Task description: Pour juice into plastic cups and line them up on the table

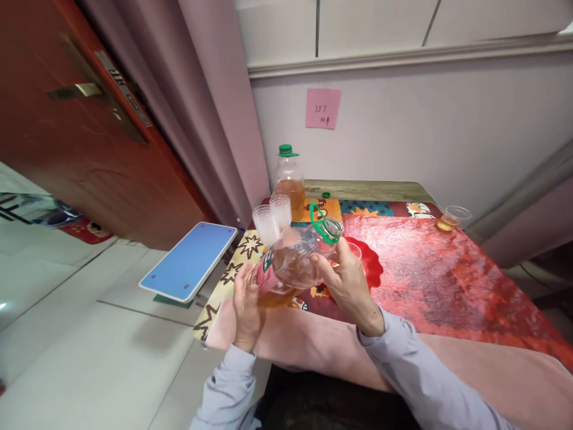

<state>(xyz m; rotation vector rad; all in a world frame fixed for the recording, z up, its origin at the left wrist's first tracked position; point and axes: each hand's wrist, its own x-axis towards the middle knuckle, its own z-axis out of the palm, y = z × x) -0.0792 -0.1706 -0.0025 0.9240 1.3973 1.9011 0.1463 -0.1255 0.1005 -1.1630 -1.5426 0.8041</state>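
Observation:
Between my hands a large clear plastic bottle [290, 263] of amber liquid lies tilted, its uncapped mouth pointing right and up. A green handle ring circles its neck. My left hand [246, 304] supports the lower end from the left, and my right hand [347, 278] grips it near the neck. Just beyond the neck sits a red scalloped dish [372, 266] with a clear cup [356, 248] in it, partly hidden by my right hand and the bottle. Two stacks of clear plastic cups [273, 218] stand behind the bottle.
A second bottle [290, 185] with a green cap stands at the back. A loose green cap [326, 194] lies near it. At the far right edge stands a cup [450, 219] with some amber liquid. A blue stool [190, 260] is left of the table; a pink note hangs on the wall.

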